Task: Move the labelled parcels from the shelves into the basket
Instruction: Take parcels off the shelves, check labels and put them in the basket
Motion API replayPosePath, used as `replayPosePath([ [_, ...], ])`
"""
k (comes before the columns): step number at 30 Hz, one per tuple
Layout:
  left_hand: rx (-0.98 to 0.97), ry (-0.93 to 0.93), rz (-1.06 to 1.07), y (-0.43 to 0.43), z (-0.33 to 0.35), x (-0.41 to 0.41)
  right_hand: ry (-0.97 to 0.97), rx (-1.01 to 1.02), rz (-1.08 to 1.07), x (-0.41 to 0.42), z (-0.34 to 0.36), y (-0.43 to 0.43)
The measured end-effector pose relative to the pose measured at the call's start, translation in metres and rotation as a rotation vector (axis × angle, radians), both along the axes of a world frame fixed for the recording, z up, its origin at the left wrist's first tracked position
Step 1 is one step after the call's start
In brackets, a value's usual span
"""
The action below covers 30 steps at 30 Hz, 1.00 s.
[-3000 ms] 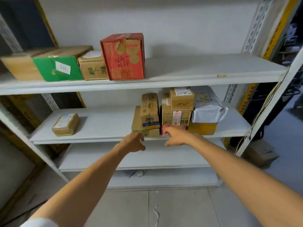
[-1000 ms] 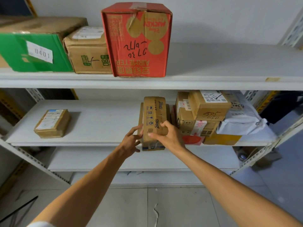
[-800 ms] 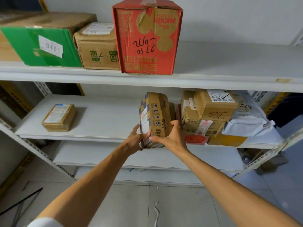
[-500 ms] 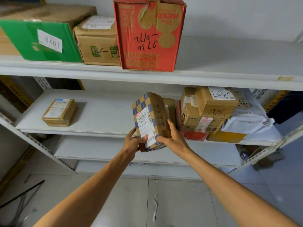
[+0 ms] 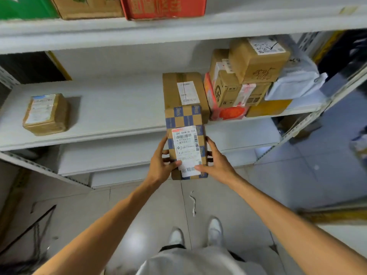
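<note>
Found one checked parcel [image 5: 185, 141] off the middle shelf [image 5: 109, 108], held in the air just in front of its edge, label upward. Noted left hand [image 5: 159, 165] and right hand [image 5: 217, 161] grasping its near end from either side, fingers [image 5: 211, 142] curled along the side walls and both thumbs pressed on the label. Saw no basket anywhere in view; cannot say where to find it.

Counted on the same shelf: a flat parcel [image 5: 184, 90] directly behind the held one, a stack [image 5: 248, 76] of boxes just right of that, a white bag [image 5: 294, 80] against the stack, and a small parcel [image 5: 46, 114] well apart at the left.

Judged the step in hand as carrying to the basket, with most of the task left to do.

Risks, as judged:
- Tipping or slipping, from a grasp at the near end only, with the far end overhanging and the thumbs on a smooth label.
- Knocking the stack, from swinging the parcel rightward close to its tilted top box.
- A missed drop or a stumble, from turning toward an unseen basket with a paper scrap [image 5: 192, 203] on the floor [image 5: 278, 185] near the feet.
</note>
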<state>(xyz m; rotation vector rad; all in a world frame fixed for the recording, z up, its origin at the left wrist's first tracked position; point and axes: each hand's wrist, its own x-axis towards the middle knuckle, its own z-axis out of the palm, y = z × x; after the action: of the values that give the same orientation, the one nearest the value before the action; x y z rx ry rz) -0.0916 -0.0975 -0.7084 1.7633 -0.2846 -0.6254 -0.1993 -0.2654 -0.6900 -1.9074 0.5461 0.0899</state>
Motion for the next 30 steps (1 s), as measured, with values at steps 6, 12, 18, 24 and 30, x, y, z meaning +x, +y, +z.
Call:
replayPosePath([
  [6, 0.113, -0.235, -0.286, -0.035, -0.027, -0.032, 0.014, -0.083, -0.207, -0.065, -0.016, 0.004],
  [12, -0.070, -0.220, -0.695, -0.116, -0.025, -0.098, 0.005, -0.078, -0.645, -0.169, -0.022, -0.015],
  [18, 0.003, -0.283, -1.076, -0.192, -0.026, -0.214, 0.044, -0.160, -1.055, -0.294, -0.020, -0.015],
  [24, -0.039, -0.370, -1.436, -0.250, -0.010, -0.341, -0.025, -0.133, -1.411, -0.405, -0.016, -0.007],
  [30, -0.090, -0.405, -1.716, -0.282, 0.002, -0.469, -0.088, -0.176, -1.704, -0.503, -0.014, 0.007],
])
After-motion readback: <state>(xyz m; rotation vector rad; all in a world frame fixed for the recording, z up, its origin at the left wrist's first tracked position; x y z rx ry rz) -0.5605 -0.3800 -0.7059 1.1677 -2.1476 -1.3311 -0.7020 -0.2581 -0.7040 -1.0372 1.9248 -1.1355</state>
